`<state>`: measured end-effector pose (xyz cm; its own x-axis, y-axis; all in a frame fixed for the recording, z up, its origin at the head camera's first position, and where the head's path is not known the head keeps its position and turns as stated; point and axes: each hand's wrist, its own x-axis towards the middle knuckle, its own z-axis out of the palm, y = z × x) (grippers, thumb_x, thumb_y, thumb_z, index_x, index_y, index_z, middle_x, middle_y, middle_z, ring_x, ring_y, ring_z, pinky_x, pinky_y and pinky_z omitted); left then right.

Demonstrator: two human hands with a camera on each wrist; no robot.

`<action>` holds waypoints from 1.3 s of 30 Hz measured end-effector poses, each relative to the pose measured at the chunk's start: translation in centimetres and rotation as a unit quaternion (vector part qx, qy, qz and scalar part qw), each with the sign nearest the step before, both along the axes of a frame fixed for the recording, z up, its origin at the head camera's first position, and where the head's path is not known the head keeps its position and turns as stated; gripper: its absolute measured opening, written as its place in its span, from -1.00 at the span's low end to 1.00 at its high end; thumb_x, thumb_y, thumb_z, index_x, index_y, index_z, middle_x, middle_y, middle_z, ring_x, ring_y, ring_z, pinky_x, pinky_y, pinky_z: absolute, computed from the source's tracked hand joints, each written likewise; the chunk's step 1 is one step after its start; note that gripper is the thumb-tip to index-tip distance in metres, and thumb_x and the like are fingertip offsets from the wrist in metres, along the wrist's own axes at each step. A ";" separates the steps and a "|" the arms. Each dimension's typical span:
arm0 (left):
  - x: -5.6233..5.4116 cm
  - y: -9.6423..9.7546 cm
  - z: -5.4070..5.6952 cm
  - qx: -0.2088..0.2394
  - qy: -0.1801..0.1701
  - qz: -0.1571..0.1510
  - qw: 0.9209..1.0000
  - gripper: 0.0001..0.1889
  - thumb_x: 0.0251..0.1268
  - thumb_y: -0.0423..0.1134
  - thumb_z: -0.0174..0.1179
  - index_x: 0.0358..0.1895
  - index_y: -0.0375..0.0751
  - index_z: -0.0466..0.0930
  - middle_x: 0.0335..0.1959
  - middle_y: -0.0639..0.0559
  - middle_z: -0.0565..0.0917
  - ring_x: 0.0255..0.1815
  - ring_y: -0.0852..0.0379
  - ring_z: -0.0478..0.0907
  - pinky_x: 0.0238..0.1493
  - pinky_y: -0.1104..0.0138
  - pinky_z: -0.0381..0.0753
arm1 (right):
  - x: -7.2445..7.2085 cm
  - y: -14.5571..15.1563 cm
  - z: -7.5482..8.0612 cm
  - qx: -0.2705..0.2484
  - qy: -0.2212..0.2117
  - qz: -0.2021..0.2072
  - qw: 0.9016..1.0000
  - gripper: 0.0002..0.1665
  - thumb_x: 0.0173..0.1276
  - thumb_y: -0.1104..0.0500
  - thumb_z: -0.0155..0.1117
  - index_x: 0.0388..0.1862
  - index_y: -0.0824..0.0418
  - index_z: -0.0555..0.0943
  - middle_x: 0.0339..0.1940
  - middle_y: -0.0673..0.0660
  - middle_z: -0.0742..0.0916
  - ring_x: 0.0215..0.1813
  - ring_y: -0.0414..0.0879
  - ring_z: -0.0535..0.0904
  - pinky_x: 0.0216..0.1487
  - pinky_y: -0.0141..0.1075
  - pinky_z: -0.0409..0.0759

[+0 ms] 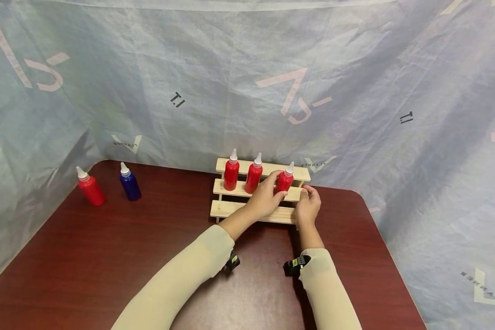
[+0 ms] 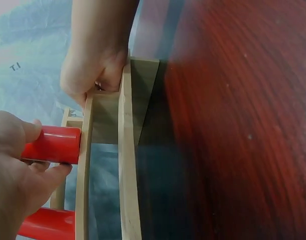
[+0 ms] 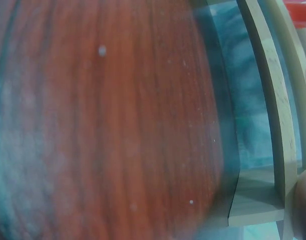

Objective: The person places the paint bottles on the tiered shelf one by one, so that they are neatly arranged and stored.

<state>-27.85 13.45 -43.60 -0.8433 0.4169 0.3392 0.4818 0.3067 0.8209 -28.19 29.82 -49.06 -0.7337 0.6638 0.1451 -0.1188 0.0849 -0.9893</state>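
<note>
A three-tier wooden rack (image 1: 231, 209) stands toward the back of the table. With its thumb and fingers, my left hand (image 1: 264, 198) grips a red squeeze bottle (image 1: 286, 181) with a white nozzle at the right end of the middle tier. In the left wrist view, that bottle's base (image 2: 67, 145) meets the plank. My right hand (image 1: 308, 206) holds the rack's right end; in the right wrist view only a bit of it (image 3: 305, 200) shows at the edge. To the left, two more red bottles, one (image 1: 231, 175) and another (image 1: 253, 178), stand upright on the middle tier.
At the table's far left stand another red bottle (image 1: 91, 190) and a dark blue bottle (image 1: 130, 185), both with white nozzles. A grey printed sheet (image 1: 206, 68) hangs behind the dark red table (image 1: 148, 256).
</note>
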 end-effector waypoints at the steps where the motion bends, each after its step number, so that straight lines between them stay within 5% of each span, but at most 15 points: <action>1: -0.1 0.0 -0.1 0.004 -0.005 -0.003 1.000 -0.33 0.53 -0.29 0.27 0.60 -0.19 0.23 0.47 -0.22 0.55 0.45 -0.10 0.56 0.50 0.06 0.55 | 0.0 0.1 0.0 0.002 0.000 -0.001 1.000 -0.70 0.64 0.29 0.06 0.15 0.43 0.63 -0.06 0.11 0.67 -0.16 -0.27 0.52 -0.12 -0.51 0.49; 12: -0.7 0.4 -1.7 0.043 -0.052 -0.013 0.998 -0.32 0.53 -0.35 0.25 0.63 -0.23 0.23 0.48 -0.23 0.55 0.46 -0.08 0.58 0.50 0.13 0.57 | 0.2 0.0 0.0 0.005 -0.012 0.004 1.000 -0.68 0.66 0.29 0.03 0.19 0.43 0.61 0.04 0.21 0.67 -0.12 -0.26 0.52 -0.09 -0.51 0.48; 39: -0.7 0.7 -1.8 0.031 -0.016 0.026 0.999 -0.31 0.48 -0.37 0.29 0.60 -0.24 0.27 0.48 -0.25 0.53 0.49 -0.11 0.53 0.55 0.09 0.51 | 0.2 -0.3 0.1 0.010 -0.010 0.002 1.000 -0.69 0.67 0.27 0.05 0.18 0.41 0.61 0.00 0.16 0.66 -0.13 -0.24 0.48 -0.11 -0.48 0.45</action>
<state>-28.57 14.17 -45.39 -0.8744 0.3506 0.3355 0.4393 0.2782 0.8542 -28.00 29.54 -48.98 -0.7389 0.6584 0.1436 -0.0998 0.1038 -0.9896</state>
